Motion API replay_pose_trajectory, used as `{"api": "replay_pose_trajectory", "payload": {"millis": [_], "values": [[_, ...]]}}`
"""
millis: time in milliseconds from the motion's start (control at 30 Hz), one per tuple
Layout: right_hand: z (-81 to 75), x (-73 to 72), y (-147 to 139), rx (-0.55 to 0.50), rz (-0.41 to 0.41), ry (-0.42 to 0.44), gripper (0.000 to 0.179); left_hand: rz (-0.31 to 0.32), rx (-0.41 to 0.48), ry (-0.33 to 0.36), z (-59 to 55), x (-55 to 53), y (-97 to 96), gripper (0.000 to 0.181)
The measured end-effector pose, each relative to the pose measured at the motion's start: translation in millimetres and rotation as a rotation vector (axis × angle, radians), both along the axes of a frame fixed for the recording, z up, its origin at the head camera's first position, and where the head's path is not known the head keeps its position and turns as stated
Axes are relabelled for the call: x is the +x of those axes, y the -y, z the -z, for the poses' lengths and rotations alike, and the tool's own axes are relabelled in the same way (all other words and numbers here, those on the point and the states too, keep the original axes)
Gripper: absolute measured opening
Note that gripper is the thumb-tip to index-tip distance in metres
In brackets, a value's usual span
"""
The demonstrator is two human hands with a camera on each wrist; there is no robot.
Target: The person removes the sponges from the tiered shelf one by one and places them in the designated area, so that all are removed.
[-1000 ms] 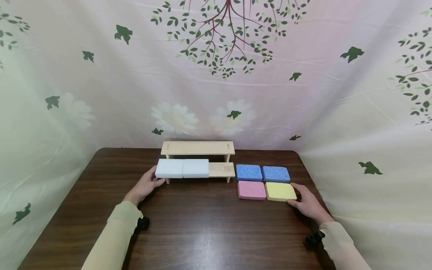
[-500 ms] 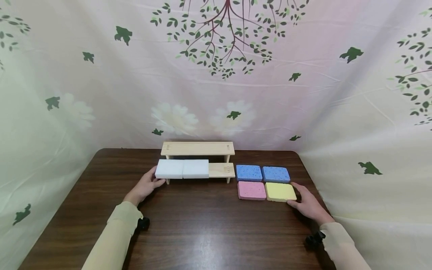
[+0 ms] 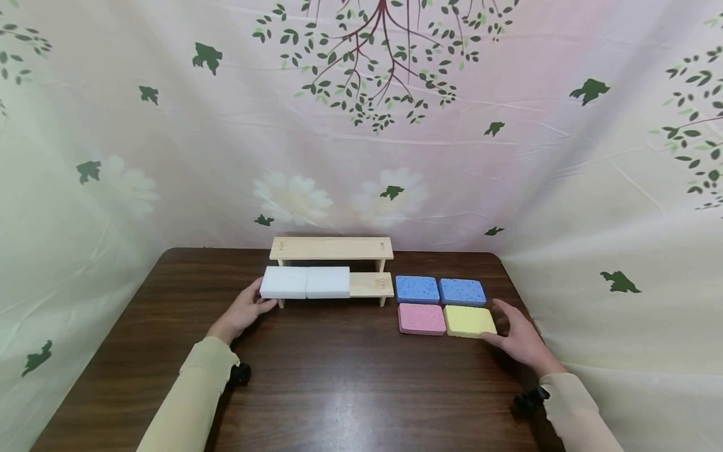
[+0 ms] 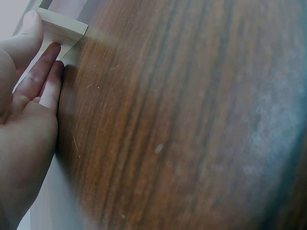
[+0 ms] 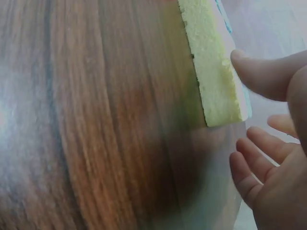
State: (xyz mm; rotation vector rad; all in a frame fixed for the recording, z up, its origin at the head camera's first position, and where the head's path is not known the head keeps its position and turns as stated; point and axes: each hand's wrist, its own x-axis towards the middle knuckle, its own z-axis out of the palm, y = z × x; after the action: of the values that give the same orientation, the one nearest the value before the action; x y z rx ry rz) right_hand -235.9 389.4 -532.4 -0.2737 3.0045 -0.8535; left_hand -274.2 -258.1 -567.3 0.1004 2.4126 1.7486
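Two white foam sponges (image 3: 283, 282) lie side by side on the lower step of a small wooden two-tier shelf (image 3: 369, 284). At the left end of that step, my left hand (image 3: 243, 311) has its thumb and straight fingers right by the white sponge and the shelf's edge (image 4: 62, 26). On the table, my right hand (image 3: 522, 339) is spread beside the right end of a yellow sponge (image 3: 470, 321). In the right wrist view, its thumb overlaps the yellow sponge's edge (image 5: 213, 72) while the other fingers stand apart from it.
A pink sponge (image 3: 421, 319) lies left of the yellow one. Behind them are two blue sponges (image 3: 417, 289), right of the shelf. The upper shelf tier (image 3: 330, 247) is bare wood. A patterned cloth (image 3: 339, 157) hangs around the brown table (image 3: 339, 376).
My right hand has spread its fingers and shifted slightly right, off the end of the yellow sponge. The left hand, shelf and sponges have stayed where they were.
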Motion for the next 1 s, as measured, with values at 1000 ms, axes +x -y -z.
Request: {"api": "replay_pose_trajectory", "payload": {"millis": [1000], "values": [[-27.6,-26.7,128.2,-0.12,-0.185,-0.166,0.069,-0.002,0.002,0.012,-3.7,1.8,-1.6,0.081]]}}
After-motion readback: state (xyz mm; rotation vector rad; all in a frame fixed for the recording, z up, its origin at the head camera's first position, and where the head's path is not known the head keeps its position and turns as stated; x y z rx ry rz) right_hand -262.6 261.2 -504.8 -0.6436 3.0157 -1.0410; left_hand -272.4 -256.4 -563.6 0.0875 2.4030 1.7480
